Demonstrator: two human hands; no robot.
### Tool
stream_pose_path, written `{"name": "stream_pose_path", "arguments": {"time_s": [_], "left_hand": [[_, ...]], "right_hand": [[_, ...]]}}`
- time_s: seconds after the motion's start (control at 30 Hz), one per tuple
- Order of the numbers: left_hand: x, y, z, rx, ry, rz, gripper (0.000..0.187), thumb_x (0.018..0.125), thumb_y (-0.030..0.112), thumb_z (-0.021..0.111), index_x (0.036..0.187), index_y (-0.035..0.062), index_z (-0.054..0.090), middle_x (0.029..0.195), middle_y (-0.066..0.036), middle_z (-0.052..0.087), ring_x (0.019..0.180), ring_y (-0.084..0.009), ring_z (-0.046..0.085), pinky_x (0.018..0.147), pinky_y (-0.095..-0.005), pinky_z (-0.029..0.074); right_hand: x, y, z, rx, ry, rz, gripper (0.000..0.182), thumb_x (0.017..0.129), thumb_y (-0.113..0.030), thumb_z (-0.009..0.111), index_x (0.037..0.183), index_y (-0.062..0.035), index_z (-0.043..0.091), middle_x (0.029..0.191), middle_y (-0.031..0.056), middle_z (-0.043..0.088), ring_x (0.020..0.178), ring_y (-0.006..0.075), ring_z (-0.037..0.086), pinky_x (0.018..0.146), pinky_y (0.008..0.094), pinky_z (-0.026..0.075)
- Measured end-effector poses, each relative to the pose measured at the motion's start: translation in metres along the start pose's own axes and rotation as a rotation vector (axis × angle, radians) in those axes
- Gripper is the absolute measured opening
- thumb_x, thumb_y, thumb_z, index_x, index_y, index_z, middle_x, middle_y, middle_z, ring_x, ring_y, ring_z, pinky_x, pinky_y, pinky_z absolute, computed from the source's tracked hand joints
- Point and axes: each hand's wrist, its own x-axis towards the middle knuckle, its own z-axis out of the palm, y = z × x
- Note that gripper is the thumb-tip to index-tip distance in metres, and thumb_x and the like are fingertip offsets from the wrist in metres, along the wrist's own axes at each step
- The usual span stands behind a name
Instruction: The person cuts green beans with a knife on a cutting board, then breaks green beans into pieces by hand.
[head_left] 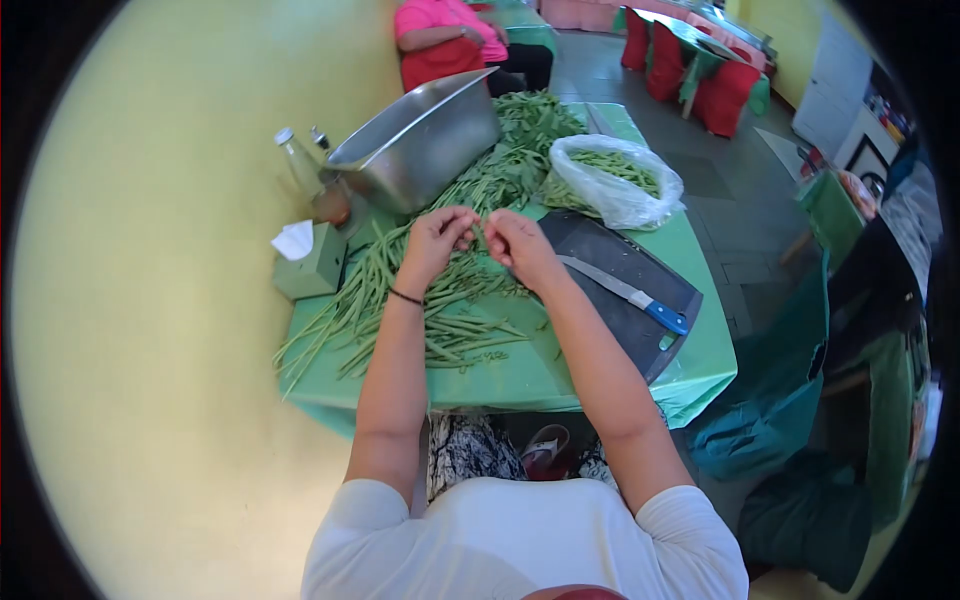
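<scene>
My left hand (440,240) and my right hand (517,245) meet above the table, fingertips pinched close together. A short piece of green stem (479,236) shows between them; its ends are hidden by the fingers. Under and left of my hands lies a heap of long green stems (455,338), and leafy greens (520,165) spread behind them. To the right, a black cutting board (655,270) carries a knife (625,290) with a blue handle. Behind the board stands an open plastic bag (640,208) with cut green pieces in it.
A deep metal pan (430,135) leans tilted at the back left. Near the wall are a glass bottle (298,160) and a green tissue box (315,265). A green cloth (500,385) covers the table. Farther off, a person in a pink shirt (440,15) sits.
</scene>
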Motion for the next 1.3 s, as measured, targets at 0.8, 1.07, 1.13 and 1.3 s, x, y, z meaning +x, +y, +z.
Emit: {"name": "stream_pose_path", "arguments": {"time_s": [0.8, 1.07, 1.13, 1.3], "left_hand": [[0.068, -0.006, 0.152, 0.314, -0.501, -0.101, 0.009, 0.082, 0.007, 0.061, 0.085, 0.0020, 0.067, 0.067, -0.007, 0.066, 0.056, -0.0150, 0.063, 0.049, -0.0266, 0.050], [0.038, 0.009, 0.166, 0.908, -0.370, 0.421, 0.015, 0.080, 0.019, 0.064, 0.085, 0.0045, 0.065, 0.094, -0.010, 0.062, 0.083, -0.0285, 0.059, 0.076, -0.0375, 0.048], [0.019, 0.033, 0.138, 0.860, -0.333, 0.414, 0.014, 0.081, 0.017, 0.062, 0.087, 0.0052, 0.066, 0.097, -0.010, 0.061, 0.088, -0.0278, 0.058, 0.080, -0.0372, 0.047], [-0.042, 0.084, 0.022, 0.960, -0.244, 0.216, 0.019, 0.083, 0.016, 0.059, 0.093, 0.0016, 0.068, 0.089, -0.010, 0.066, 0.078, -0.0277, 0.061, 0.072, -0.0355, 0.048]], "right_hand": [[-0.006, 0.030, -0.011, -1.392, -0.086, -0.106, 0.023, 0.082, -0.025, 0.056, 0.092, -0.0065, 0.065, 0.078, 0.0082, 0.067, 0.066, 0.0297, 0.060, 0.065, 0.0399, 0.048], [0.021, 0.053, -0.028, -1.615, 0.101, -0.033, 0.022, 0.080, -0.024, 0.057, 0.090, -0.0062, 0.066, 0.075, 0.0057, 0.066, 0.062, 0.0265, 0.058, 0.064, 0.0382, 0.046], [0.036, 0.066, -0.030, -2.154, 0.698, -0.034, 0.017, 0.079, -0.021, 0.060, 0.088, -0.0081, 0.066, 0.073, 0.0070, 0.066, 0.061, 0.0259, 0.056, 0.060, 0.0380, 0.045], [-0.002, 0.025, -0.013, -1.650, 0.254, -0.155, 0.012, 0.078, -0.015, 0.059, 0.085, -0.0067, 0.065, 0.074, 0.0106, 0.066, 0.064, 0.0329, 0.058, 0.061, 0.0414, 0.046]]}}
